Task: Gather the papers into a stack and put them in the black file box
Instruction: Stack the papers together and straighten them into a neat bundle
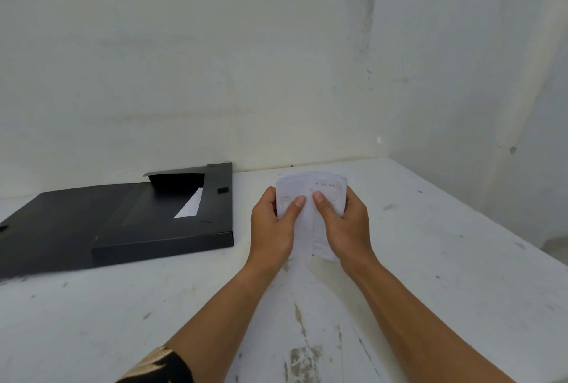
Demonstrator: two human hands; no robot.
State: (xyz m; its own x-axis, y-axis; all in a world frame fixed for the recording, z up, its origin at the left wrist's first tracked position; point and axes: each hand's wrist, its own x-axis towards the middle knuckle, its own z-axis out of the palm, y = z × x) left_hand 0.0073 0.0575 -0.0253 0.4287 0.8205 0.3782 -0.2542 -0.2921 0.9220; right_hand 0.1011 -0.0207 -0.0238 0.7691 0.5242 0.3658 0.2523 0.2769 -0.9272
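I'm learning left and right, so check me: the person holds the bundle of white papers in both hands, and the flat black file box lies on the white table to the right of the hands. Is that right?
Almost. In the head view the flat black file box lies to the left of the hands, not the right. The rest holds: the left hand and right hand both grip the bundle of white papers above the white table.

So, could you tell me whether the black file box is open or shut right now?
Open. The black file box lies flat on the table with its flap raised, and a white sheet shows inside.
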